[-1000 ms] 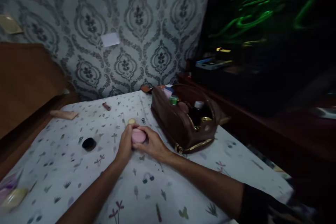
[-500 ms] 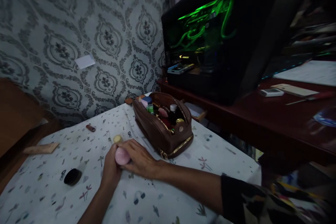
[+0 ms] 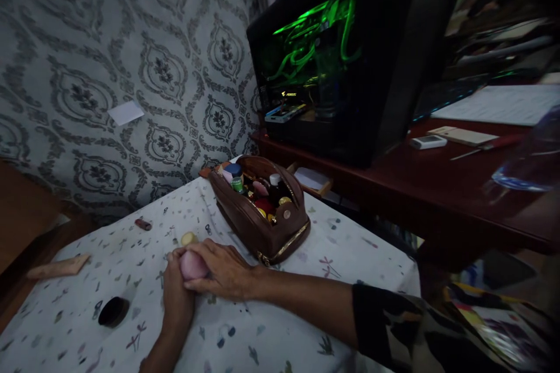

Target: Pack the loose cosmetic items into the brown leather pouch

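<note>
The left hand (image 3: 177, 285) and right hand (image 3: 224, 271) grasp a smooth, pink, rounded object (image 3: 192, 266), fingers curled around its sides, over the white, print-covered tabletop (image 3: 271, 323). A gold-zipped brown bag (image 3: 251, 232) stands open near the tabletop's far right corner.

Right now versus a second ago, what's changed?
View swung right: more of the desk shows, and the brown bag sits further left in the picture. The right hand seems wrapped further over the pink item. Nothing taken up or let go.

Unchanged: both hands on the pink item, left hand included; bag open.
</note>
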Available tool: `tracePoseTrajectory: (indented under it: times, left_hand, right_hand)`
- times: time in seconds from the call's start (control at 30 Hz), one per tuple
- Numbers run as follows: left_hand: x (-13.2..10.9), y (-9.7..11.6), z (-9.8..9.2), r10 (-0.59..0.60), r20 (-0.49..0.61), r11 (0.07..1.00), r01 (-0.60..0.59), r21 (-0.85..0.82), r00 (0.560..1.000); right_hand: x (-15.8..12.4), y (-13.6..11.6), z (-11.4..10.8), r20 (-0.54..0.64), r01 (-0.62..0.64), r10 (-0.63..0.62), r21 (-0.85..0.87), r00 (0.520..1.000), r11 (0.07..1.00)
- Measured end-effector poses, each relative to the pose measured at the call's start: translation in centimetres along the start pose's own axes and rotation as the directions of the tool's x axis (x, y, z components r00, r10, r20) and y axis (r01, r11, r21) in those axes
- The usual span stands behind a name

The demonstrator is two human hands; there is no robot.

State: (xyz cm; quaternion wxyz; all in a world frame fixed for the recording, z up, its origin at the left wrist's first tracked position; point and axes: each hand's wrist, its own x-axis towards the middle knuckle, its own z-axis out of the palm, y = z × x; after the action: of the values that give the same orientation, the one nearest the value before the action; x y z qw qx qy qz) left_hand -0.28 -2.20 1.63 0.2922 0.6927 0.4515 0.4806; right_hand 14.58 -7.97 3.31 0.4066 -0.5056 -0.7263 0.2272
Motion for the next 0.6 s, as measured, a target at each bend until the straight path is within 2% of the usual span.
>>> tracePoseTrajectory:
  times: [0.1,0.3,0.47,0.6]
  left_hand:
    - [-0.1,1.0,0.2,0.103,-0.004,0.991,-0.102,0.083,0.995]
    - [1.2,3.7,0.1,0.309,0.003,0.95,-0.309,0.031,0.951]
    - [3.0,6.0,0.3,0.516,0.015,0.85,-0.514,0.118,0.856]
    - [4.3,8.5,1.0,0.681,-0.009,0.727,-0.673,0.137,0.733]
  right_hand:
    - [-0.1,-0.6,-0.3,-0.08,-0.014,0.023,0.108,0.997,0.994]
    - [0.1,-2.2,-1.3,-0.228,-0.022,0.094,0.301,0.969,0.953]
    - [0.7,-4.1,-3.3,-0.268,-0.032,0.177,0.471,0.947,0.882]
    - [0.8,-5.3,-5.6,-0.259,0.015,0.182,0.612,0.949,0.791]
